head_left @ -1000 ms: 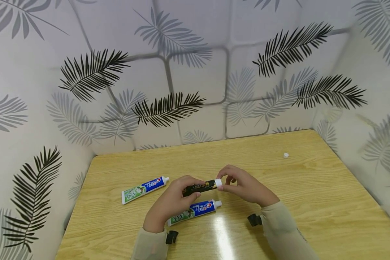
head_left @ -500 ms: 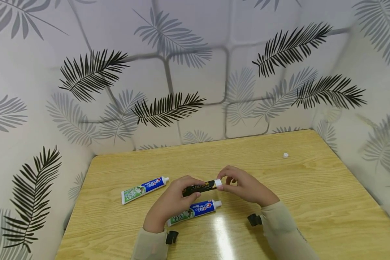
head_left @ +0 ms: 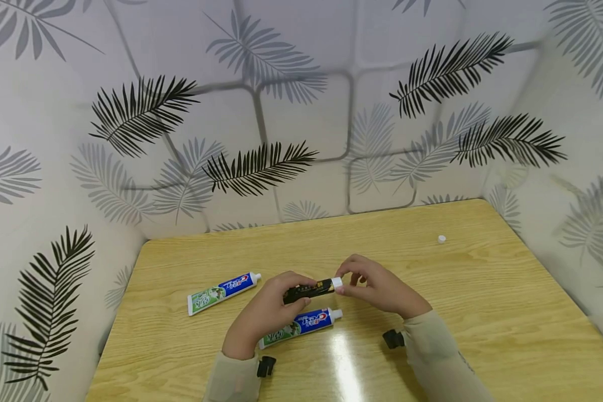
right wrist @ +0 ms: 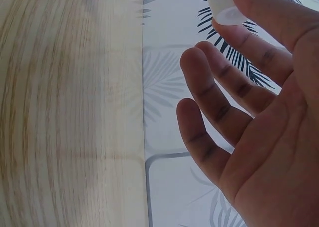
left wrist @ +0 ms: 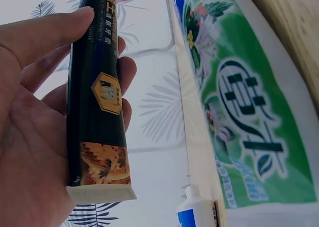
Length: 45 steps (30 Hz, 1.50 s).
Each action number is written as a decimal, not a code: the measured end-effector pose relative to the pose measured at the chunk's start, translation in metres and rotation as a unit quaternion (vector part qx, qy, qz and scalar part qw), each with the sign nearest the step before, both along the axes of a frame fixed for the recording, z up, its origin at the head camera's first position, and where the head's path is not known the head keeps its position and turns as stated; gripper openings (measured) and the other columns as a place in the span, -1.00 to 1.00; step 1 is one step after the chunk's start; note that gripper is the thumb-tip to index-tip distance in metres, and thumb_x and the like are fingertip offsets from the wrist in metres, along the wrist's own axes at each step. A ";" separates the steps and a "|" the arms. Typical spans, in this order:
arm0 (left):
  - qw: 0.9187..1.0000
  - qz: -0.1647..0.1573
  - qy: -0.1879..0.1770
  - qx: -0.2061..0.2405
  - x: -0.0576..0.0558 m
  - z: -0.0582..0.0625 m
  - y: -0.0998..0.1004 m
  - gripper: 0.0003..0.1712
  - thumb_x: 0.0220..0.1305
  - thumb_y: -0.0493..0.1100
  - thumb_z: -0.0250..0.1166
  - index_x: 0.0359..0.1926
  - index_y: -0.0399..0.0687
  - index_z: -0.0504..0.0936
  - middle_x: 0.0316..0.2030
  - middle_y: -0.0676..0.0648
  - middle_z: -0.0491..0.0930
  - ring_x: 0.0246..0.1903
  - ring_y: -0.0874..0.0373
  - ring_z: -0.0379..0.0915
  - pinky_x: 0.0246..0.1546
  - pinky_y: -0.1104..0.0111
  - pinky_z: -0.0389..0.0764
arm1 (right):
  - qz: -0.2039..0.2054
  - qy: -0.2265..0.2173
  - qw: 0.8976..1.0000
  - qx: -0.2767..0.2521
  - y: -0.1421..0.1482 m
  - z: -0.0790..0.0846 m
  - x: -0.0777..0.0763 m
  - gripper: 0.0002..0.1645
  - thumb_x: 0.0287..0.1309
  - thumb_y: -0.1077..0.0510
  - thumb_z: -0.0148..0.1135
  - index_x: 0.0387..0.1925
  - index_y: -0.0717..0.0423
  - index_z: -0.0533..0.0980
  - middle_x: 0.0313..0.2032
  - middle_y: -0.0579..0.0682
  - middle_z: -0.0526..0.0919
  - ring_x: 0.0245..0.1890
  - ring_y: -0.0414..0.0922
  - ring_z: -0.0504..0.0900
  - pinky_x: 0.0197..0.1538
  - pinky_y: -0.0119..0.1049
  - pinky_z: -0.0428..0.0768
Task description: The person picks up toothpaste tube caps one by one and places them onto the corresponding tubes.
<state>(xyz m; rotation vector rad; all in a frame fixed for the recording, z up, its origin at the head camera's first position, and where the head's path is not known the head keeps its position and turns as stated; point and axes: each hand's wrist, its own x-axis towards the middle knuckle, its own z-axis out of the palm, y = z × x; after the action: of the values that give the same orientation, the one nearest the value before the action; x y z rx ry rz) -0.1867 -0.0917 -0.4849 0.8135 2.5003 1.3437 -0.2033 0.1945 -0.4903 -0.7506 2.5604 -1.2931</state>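
My left hand (head_left: 268,312) grips a black toothpaste tube (left wrist: 97,87) with gold lettering around its body, its flat crimped end toward the wrist in the left wrist view. At the tube's other end sits a white cap (head_left: 337,282), which my right hand (head_left: 377,287) pinches between thumb and index finger. In the right wrist view the white cap (right wrist: 225,7) shows between the fingertips, while the other fingers are loosely bent. Just below the hands lies a blue and green toothpaste tube (head_left: 314,320) with its white nozzle bare, partly hidden by the left hand.
A second blue and green toothpaste tube (head_left: 221,293), uncapped too, lies to the left on the wooden table (head_left: 181,357). One small white cap (head_left: 441,239) rests toward the back right. A leaf-patterned wall (head_left: 306,123) rises behind the table's far edge.
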 end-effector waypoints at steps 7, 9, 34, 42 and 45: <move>1.000 -0.005 0.001 -0.015 -0.002 -0.001 -0.001 -0.62 0.46 -0.26 0.39 0.23 0.07 0.71 0.16 0.02 0.69 0.15 0.10 0.65 0.23 0.09 0.67 | -0.007 -0.006 1.000 -0.004 0.001 0.000 -0.001 -0.68 0.32 -0.09 0.49 0.04 -0.18 0.64 0.05 -0.13 0.64 -0.16 -0.12 0.66 -0.17 -0.24 0.66; 1.000 -0.007 0.001 -0.017 -0.002 -0.002 -0.001 -0.62 0.45 -0.26 0.39 0.24 0.07 0.71 0.17 0.01 0.69 0.16 0.09 0.65 0.22 0.08 0.67 | -0.004 -0.008 1.000 0.003 0.001 0.000 -0.001 -0.69 0.32 -0.09 0.49 0.03 -0.18 0.66 0.02 -0.15 0.66 -0.16 -0.11 0.66 -0.13 -0.23 0.66; 0.999 -0.008 -0.006 -0.038 -0.005 -0.013 -0.001 -0.62 0.42 -0.25 0.43 0.21 0.04 0.71 0.17 0.00 0.69 0.10 0.10 0.65 0.17 0.08 0.68 | 0.006 -0.046 0.998 0.031 -0.002 -0.011 -0.004 -0.71 0.31 -0.15 0.49 -0.01 -0.20 0.69 -0.22 -0.19 0.70 -0.25 -0.13 0.66 -0.21 -0.28 0.67; 0.999 -0.009 -0.003 -0.045 -0.004 -0.013 -0.001 -0.61 0.42 -0.23 0.43 0.22 0.03 0.70 0.18 0.00 0.69 0.13 0.09 0.65 0.20 0.07 0.67 | 0.005 -0.051 0.998 0.037 -0.002 -0.011 -0.005 -0.71 0.31 -0.14 0.49 -0.02 -0.19 0.69 -0.23 -0.18 0.70 -0.28 -0.13 0.65 -0.24 -0.28 0.67; 0.999 -0.011 -0.003 -0.048 -0.005 -0.014 -0.002 -0.62 0.42 -0.23 0.44 0.22 0.02 0.71 0.18 0.00 0.69 0.15 0.08 0.64 0.22 0.06 0.66 | 0.006 -0.056 0.998 0.038 -0.002 -0.011 -0.004 -0.71 0.32 -0.14 0.49 -0.02 -0.18 0.69 -0.23 -0.17 0.70 -0.28 -0.13 0.66 -0.24 -0.28 0.67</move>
<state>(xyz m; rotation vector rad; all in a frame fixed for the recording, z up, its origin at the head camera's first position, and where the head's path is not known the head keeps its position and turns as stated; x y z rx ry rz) -0.1915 -0.0933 -0.4988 0.8137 2.5215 1.2065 -0.2078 0.1928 -0.5010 -0.6602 2.4970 -1.1905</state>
